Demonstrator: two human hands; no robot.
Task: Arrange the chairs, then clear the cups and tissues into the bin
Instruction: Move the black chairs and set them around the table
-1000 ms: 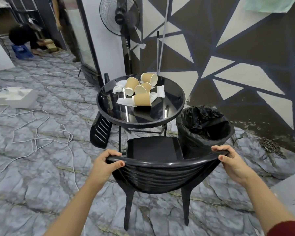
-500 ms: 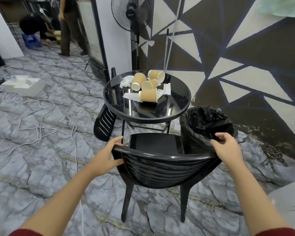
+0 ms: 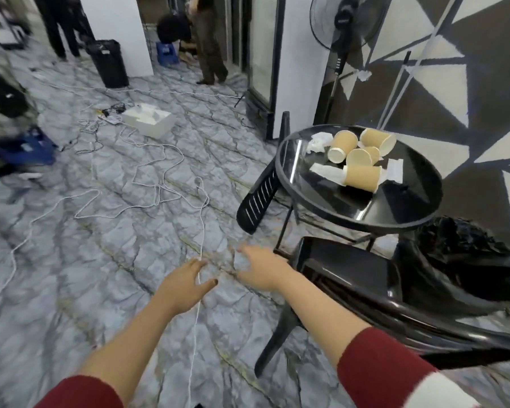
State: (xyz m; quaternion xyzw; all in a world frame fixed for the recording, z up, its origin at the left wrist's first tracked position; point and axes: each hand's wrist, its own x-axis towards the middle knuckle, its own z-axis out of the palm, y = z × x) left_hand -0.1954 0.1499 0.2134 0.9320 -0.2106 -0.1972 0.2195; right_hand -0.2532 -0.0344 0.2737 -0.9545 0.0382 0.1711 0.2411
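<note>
Both hands, left hand (image 3: 183, 282) and right hand (image 3: 261, 267), have released fingers, holding nothing. The fallen black plastic chair (image 3: 258, 192) seems light and stiff; its slatted back offers a grip.

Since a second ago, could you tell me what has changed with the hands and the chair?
Both hands let go of the upright chair: the left hand and right hand now reach forward, open, over the floor to its left, toward the fallen chair. The view has swung left. The cups and tissues lie on the table as before, and the bin stays beside it.
</note>
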